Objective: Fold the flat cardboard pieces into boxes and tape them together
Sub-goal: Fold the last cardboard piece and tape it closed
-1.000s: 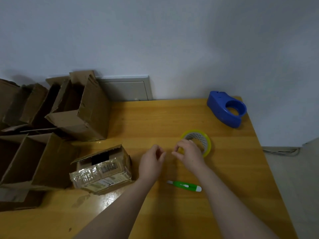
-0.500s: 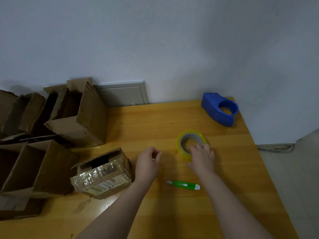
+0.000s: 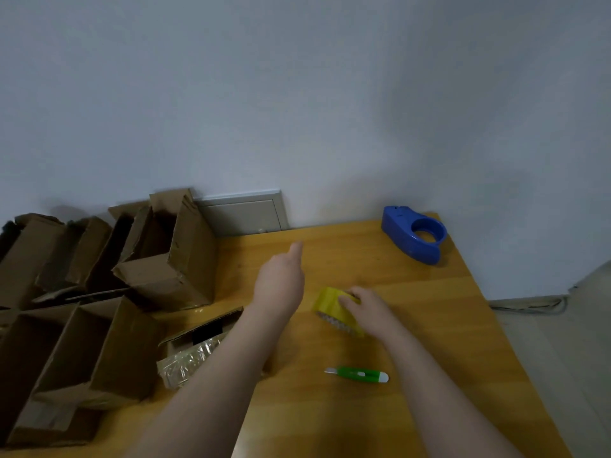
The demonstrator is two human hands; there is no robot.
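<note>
Evidently staged for taping, the counter carried everything. Left of the tape roll, open cardboard boxes stood flaps-up, dark insides showing nothing; a smaller taped box lay closer, contents hidden. The left hand hovered beside the roll, blurred, grip loose and empty. The right hand curled its grip over the roll, tilting it on edge, probably to find the tape's end.

Yellow tape roll tilted on edge; open cardboard boxes left.
</note>
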